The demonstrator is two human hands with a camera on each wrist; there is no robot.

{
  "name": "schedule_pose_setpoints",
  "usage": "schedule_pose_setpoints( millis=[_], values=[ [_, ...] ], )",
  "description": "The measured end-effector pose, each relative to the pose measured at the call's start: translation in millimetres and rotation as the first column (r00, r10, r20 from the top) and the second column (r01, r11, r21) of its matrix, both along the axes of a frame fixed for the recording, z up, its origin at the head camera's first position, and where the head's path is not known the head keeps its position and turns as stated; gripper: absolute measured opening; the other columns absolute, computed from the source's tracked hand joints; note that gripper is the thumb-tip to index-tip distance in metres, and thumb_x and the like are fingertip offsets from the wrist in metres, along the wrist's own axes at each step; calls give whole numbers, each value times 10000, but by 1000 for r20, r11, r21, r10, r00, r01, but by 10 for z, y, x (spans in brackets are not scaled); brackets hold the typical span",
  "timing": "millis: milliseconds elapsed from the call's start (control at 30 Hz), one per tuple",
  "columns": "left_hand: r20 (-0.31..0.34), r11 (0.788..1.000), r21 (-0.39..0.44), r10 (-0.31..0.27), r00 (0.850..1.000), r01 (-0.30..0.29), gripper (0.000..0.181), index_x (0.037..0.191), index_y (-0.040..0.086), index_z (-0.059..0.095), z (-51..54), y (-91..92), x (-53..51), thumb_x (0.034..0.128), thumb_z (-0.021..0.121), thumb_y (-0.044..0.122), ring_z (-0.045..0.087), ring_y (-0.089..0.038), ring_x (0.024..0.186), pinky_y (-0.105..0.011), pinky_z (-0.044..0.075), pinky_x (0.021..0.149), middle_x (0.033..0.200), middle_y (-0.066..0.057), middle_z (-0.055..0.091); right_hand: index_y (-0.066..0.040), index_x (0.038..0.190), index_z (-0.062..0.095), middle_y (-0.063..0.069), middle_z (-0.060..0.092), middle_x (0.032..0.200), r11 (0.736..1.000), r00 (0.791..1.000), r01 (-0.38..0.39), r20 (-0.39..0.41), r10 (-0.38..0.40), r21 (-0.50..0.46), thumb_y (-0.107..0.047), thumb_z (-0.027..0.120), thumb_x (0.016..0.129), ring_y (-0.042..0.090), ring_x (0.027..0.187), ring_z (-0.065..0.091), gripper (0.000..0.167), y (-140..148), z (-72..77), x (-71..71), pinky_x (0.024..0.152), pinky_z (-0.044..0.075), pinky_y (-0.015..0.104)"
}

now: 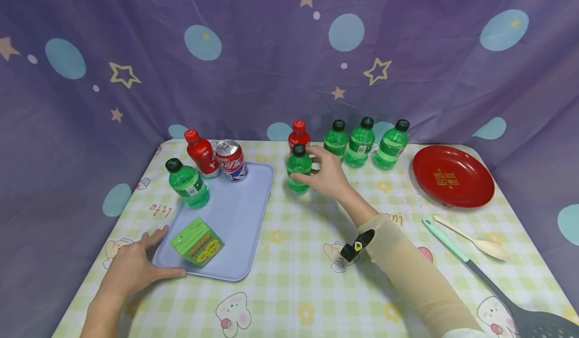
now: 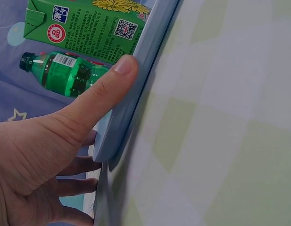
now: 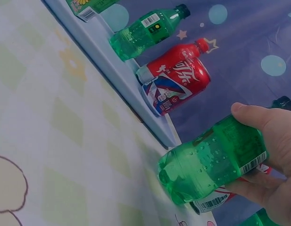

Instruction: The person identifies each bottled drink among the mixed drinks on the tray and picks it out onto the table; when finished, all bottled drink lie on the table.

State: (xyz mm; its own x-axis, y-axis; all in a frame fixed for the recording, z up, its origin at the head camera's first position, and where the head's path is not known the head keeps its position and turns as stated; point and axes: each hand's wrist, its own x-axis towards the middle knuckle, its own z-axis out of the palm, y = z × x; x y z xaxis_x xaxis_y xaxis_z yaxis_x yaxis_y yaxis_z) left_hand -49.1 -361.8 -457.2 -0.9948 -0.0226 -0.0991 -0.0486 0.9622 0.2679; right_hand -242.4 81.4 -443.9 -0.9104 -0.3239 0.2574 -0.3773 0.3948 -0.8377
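Observation:
My right hand [image 1: 327, 172] holds a green soda bottle [image 1: 298, 170] with a black cap, thumb on one side and fingers on the other. Whether the bottle's base touches the table is hard to tell. My left hand [image 1: 135, 262] rests at the near left corner of a light blue tray [image 1: 239, 217], its thumb straight along the near rim and its fingers extended against the left side. On the tray are a green drink carton [image 1: 199, 242], a green bottle [image 1: 189, 183], a red bottle [image 1: 202, 152] and a red soda can [image 1: 231, 159].
Behind the held bottle stands another red bottle [image 1: 299, 133], partly hidden. Green bottles [image 1: 360, 144] stand in a row to its right. Farther right lie a red plate [image 1: 452, 176], a wooden spoon [image 1: 490, 249] and a slotted turner [image 1: 488, 280]. A purple curtain [image 1: 271, 77] closes off the back.

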Motion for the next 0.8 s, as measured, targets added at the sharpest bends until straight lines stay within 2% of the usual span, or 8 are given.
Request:
schedule_pose_setpoints(
  millis=[300, 467, 667, 800],
  values=[
    [-16, 1000, -5, -10, 1000, 9, 1315, 1530, -6, 533, 26, 2, 0, 524, 961, 724, 491, -771, 1227, -802, 447, 986, 1414, -552, 433, -128, 1382, 665, 81, 673, 1384, 999, 999, -2, -48, 0, -39, -241, 927, 846, 402, 1186, 731, 607, -18, -47, -1, 909, 659, 460],
    [-21, 1000, -8, -13, 1000, 13, 1313, 1534, -1, 531, 27, -5, -2, 526, 963, 721, 484, -778, 1226, -806, 442, 987, 1421, -549, 430, -127, 1405, 656, 95, 666, 1416, 1000, 999, 1, -52, -2, -15, -251, 927, 844, 391, 1203, 727, 636, -14, -21, -2, 932, 653, 470],
    [-8, 1000, -4, -11, 1000, 11, 1313, 1540, -4, 520, 10, 0, 3, 536, 960, 720, 483, -773, 1234, -801, 444, 993, 1425, -552, 419, -165, 1457, 635, 58, 672, 1446, 1000, 998, -5, -59, 6, 16, -293, 930, 839, 316, 1267, 706, 697, 29, 122, -43, 1049, 598, 505],
    [9, 1000, -7, -7, 1000, 7, 1316, 1547, -2, 512, 11, 2, 1, 544, 954, 726, 485, -763, 1244, -794, 452, 990, 1430, -554, 412, -141, 1433, 652, 85, 716, 1393, 999, 995, -6, -101, 2, -40, -278, 928, 843, 291, 1211, 728, 665, 39, 313, -81, 1032, 606, 497]
  ],
)
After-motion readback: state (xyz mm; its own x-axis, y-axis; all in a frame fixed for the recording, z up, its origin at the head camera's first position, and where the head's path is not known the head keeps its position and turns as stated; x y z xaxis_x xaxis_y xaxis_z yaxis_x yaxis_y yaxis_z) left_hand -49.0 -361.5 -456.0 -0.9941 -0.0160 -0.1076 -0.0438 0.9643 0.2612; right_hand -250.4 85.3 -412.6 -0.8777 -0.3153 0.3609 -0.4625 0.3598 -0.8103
